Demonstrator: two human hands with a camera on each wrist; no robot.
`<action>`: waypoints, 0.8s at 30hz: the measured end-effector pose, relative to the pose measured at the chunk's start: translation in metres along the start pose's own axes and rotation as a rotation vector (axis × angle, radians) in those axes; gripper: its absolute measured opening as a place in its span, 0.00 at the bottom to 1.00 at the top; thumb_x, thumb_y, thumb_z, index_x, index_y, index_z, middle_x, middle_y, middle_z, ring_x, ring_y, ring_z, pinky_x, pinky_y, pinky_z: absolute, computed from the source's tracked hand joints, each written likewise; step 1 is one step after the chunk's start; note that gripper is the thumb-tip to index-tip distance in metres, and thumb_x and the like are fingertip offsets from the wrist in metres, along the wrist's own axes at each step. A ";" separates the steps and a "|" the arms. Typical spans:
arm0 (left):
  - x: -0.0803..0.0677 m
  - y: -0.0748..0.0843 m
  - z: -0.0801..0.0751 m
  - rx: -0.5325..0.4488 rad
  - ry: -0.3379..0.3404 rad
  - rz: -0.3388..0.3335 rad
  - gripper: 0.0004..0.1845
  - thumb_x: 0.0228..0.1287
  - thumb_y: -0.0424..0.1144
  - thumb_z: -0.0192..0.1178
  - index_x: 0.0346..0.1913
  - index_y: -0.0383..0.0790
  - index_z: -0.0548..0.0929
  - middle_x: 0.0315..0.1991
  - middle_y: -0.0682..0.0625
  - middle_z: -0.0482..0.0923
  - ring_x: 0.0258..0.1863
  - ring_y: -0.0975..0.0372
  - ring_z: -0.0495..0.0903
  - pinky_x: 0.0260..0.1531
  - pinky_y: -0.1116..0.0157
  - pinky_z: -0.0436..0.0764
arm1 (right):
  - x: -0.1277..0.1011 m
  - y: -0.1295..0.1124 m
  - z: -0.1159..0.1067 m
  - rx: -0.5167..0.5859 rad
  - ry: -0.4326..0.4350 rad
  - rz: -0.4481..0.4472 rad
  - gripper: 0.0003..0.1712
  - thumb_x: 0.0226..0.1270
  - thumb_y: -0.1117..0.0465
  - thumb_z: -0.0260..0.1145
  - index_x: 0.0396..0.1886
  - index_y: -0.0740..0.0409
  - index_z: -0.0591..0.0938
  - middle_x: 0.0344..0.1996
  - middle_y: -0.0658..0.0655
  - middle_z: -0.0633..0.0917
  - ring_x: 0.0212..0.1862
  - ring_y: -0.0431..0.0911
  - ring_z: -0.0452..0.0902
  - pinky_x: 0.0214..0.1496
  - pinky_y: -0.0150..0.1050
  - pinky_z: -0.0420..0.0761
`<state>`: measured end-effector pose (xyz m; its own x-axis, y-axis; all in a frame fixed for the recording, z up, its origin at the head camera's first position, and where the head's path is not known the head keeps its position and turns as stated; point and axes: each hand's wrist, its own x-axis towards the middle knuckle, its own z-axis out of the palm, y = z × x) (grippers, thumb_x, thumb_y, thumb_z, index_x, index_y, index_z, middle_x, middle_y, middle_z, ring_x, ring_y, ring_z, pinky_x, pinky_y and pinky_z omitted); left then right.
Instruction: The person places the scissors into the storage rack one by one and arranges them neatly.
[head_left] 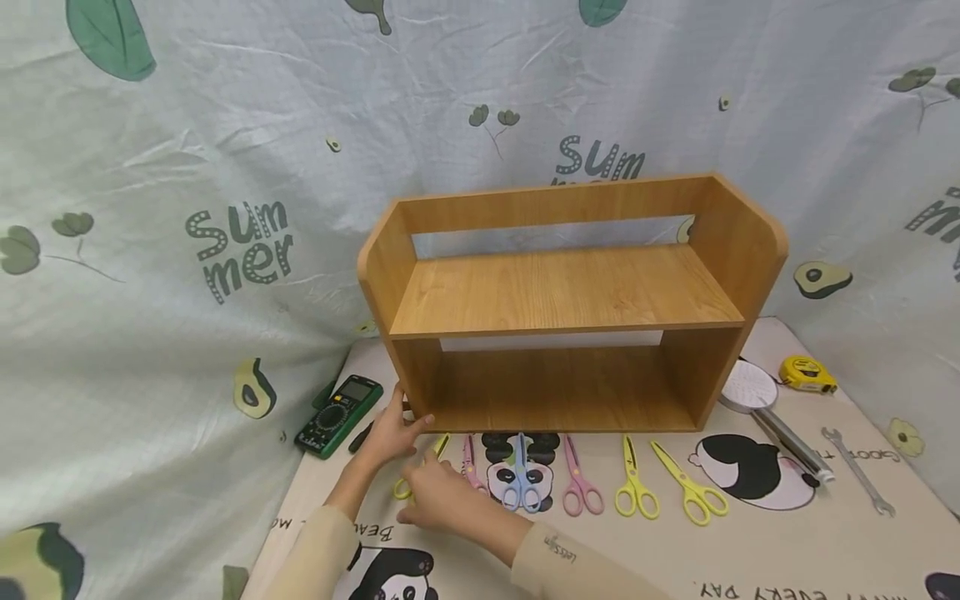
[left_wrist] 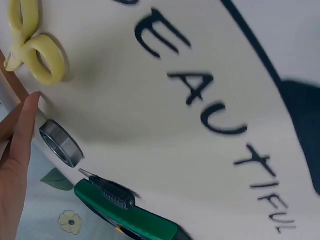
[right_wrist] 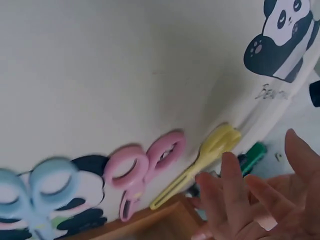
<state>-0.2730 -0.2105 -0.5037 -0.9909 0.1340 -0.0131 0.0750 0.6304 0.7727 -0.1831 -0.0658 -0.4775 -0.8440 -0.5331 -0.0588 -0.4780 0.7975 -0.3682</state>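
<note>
head view: left hand (head_left: 390, 433) rests flat on wooden shelf (head_left: 562, 308); right hand (head_left: 442, 500) hovers, fingers spread, over light, stiff yellow scissors (head_left: 408, 483), best taken by the handle loops.

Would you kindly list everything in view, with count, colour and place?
Shelf: 1, brown wood, mat centre.
Scissors: 6, three yellow, two pink, one blue, row before shelf.
Multimeter: 1, green, left of shelf.
Bearing: 1, metal, beside multimeter.
Shower head: 1, white-silver, right of shelf.
Tape measure: 1, yellow, far right.
Wrench: 1, silver, right edge.
Mat: 1, cream, panda print.
Left hand: touches shelf corner.
Right hand: open, over leftmost scissors.
</note>
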 end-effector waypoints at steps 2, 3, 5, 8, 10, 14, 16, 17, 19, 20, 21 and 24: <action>0.003 0.002 0.000 -0.002 -0.003 -0.003 0.45 0.74 0.38 0.63 0.83 0.50 0.46 0.66 0.25 0.74 0.51 0.39 0.87 0.24 0.58 0.88 | 0.006 -0.003 0.003 -0.006 -0.003 0.039 0.28 0.59 0.44 0.79 0.56 0.49 0.85 0.54 0.63 0.83 0.47 0.55 0.83 0.43 0.44 0.85; 0.004 0.003 0.000 0.002 -0.006 -0.004 0.44 0.75 0.37 0.63 0.83 0.50 0.46 0.65 0.25 0.75 0.50 0.39 0.87 0.24 0.57 0.88 | 0.008 -0.004 0.004 -0.004 0.000 0.057 0.27 0.58 0.45 0.80 0.55 0.50 0.85 0.53 0.63 0.82 0.46 0.54 0.82 0.40 0.43 0.84; 0.006 0.005 0.001 0.011 -0.008 0.000 0.43 0.76 0.36 0.61 0.82 0.48 0.47 0.63 0.25 0.76 0.48 0.40 0.88 0.24 0.57 0.88 | 0.012 -0.005 0.006 0.000 0.004 0.099 0.26 0.58 0.47 0.80 0.54 0.49 0.85 0.53 0.64 0.81 0.45 0.55 0.81 0.36 0.43 0.83; 0.008 0.007 0.001 0.031 -0.013 0.001 0.41 0.76 0.35 0.60 0.82 0.47 0.48 0.61 0.27 0.78 0.48 0.40 0.88 0.23 0.58 0.88 | 0.018 -0.006 0.009 -0.021 0.009 0.144 0.25 0.57 0.48 0.81 0.52 0.49 0.86 0.49 0.63 0.79 0.44 0.54 0.79 0.34 0.42 0.82; 0.009 0.009 0.002 0.049 -0.013 0.019 0.40 0.76 0.34 0.59 0.81 0.45 0.49 0.61 0.26 0.79 0.48 0.40 0.88 0.24 0.57 0.88 | 0.021 -0.006 0.010 -0.049 0.006 0.166 0.26 0.55 0.47 0.81 0.52 0.49 0.87 0.49 0.63 0.79 0.46 0.55 0.78 0.35 0.42 0.82; 0.011 0.011 0.004 0.101 -0.001 0.057 0.39 0.76 0.34 0.59 0.80 0.43 0.49 0.61 0.27 0.80 0.52 0.40 0.87 0.39 0.51 0.89 | 0.026 -0.007 0.012 -0.125 0.002 0.178 0.25 0.56 0.49 0.81 0.53 0.49 0.87 0.52 0.63 0.79 0.48 0.57 0.79 0.38 0.42 0.85; 0.013 0.011 0.005 0.118 0.007 0.068 0.39 0.75 0.34 0.60 0.79 0.42 0.50 0.62 0.28 0.80 0.51 0.41 0.87 0.45 0.49 0.88 | 0.028 -0.008 0.013 -0.165 0.017 0.178 0.21 0.59 0.52 0.79 0.52 0.50 0.88 0.53 0.63 0.79 0.48 0.57 0.79 0.38 0.43 0.86; 0.013 0.010 0.006 0.125 0.008 0.070 0.39 0.75 0.34 0.60 0.79 0.42 0.50 0.62 0.28 0.80 0.51 0.42 0.87 0.47 0.48 0.87 | 0.029 -0.009 0.013 -0.186 0.029 0.181 0.18 0.60 0.54 0.78 0.50 0.50 0.88 0.52 0.63 0.80 0.47 0.56 0.79 0.37 0.42 0.86; 0.014 0.010 0.008 0.125 0.006 0.068 0.39 0.75 0.35 0.60 0.79 0.42 0.50 0.62 0.28 0.80 0.51 0.42 0.88 0.50 0.47 0.86 | 0.030 -0.009 0.014 -0.217 0.048 0.190 0.13 0.61 0.57 0.75 0.46 0.52 0.89 0.51 0.63 0.80 0.45 0.56 0.80 0.35 0.42 0.86; 0.014 0.009 0.008 0.125 0.007 0.069 0.38 0.75 0.34 0.60 0.79 0.42 0.50 0.62 0.28 0.80 0.51 0.42 0.88 0.49 0.47 0.86 | 0.030 -0.010 0.014 -0.225 0.058 0.194 0.12 0.61 0.58 0.75 0.44 0.53 0.89 0.50 0.63 0.80 0.44 0.55 0.80 0.35 0.42 0.86; 0.014 0.009 0.008 0.125 0.008 0.070 0.38 0.75 0.34 0.61 0.79 0.42 0.51 0.62 0.28 0.80 0.50 0.42 0.88 0.49 0.47 0.86 | 0.030 -0.010 0.014 -0.229 0.066 0.198 0.11 0.61 0.58 0.75 0.43 0.54 0.89 0.49 0.63 0.80 0.43 0.55 0.80 0.34 0.41 0.86; 0.012 0.008 0.009 0.121 0.010 0.072 0.38 0.75 0.34 0.60 0.79 0.41 0.50 0.62 0.27 0.79 0.51 0.41 0.87 0.50 0.46 0.86 | 0.030 -0.011 0.014 -0.216 0.070 0.213 0.09 0.61 0.59 0.74 0.40 0.57 0.89 0.47 0.63 0.80 0.40 0.54 0.80 0.33 0.41 0.85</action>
<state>-0.2833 -0.1971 -0.5033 -0.9834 0.1753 0.0464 0.1585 0.7070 0.6893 -0.1998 -0.0951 -0.4883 -0.9419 -0.3326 -0.0464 -0.3227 0.9347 -0.1488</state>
